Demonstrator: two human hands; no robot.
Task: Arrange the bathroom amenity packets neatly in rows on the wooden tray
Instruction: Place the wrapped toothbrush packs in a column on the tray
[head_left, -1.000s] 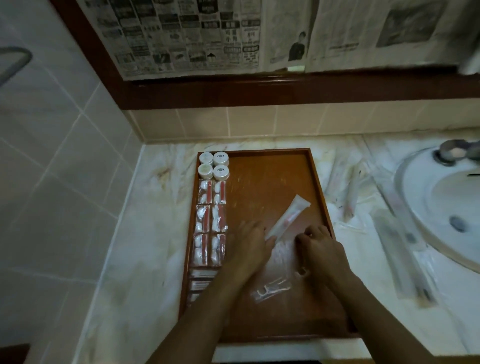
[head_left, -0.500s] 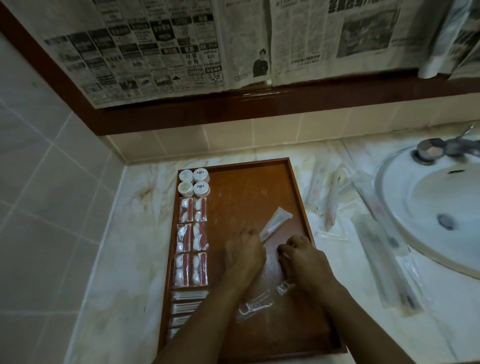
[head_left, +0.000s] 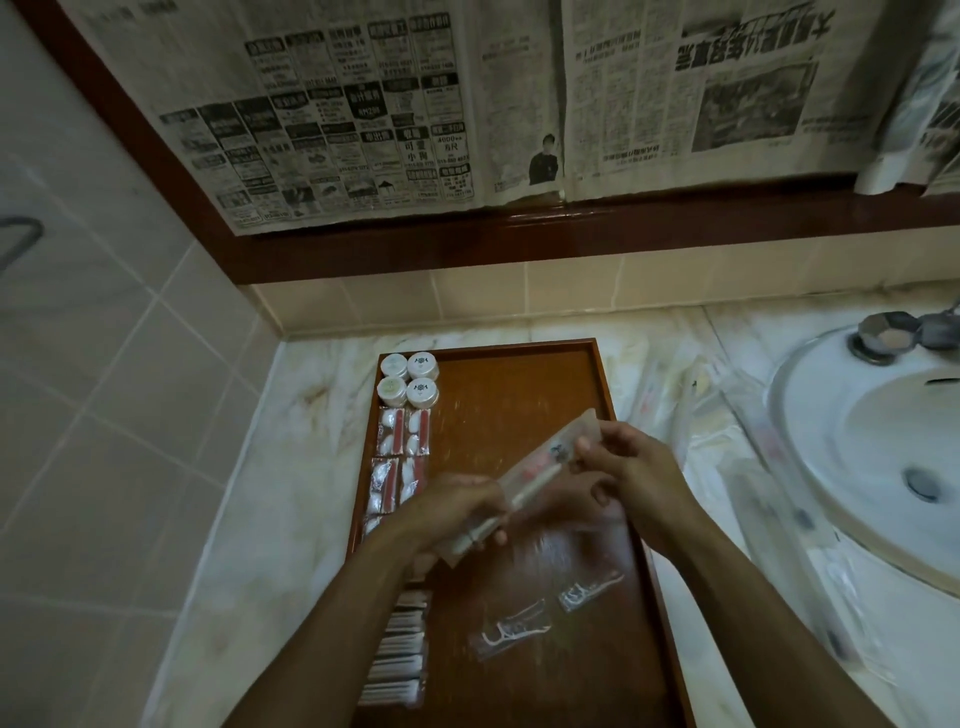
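Note:
A long clear toothbrush packet is held tilted above the wooden tray. My left hand grips its lower end and my right hand pinches its upper end. Along the tray's left side stand several white round jars, then red-and-white packets in two columns, then a stack of white stick packets near the front. Two clear packets with floss picks lie loose on the tray's front half, another one beside it.
Several long clear packets lie scattered on the marble counter between the tray and the white sink. A tap stands behind the basin. Tiled wall on the left, a newspaper-covered mirror frame behind.
Both hands have lifted the long packet off the tray and now hold it by its ends above the tray. The camera has tilted upward.

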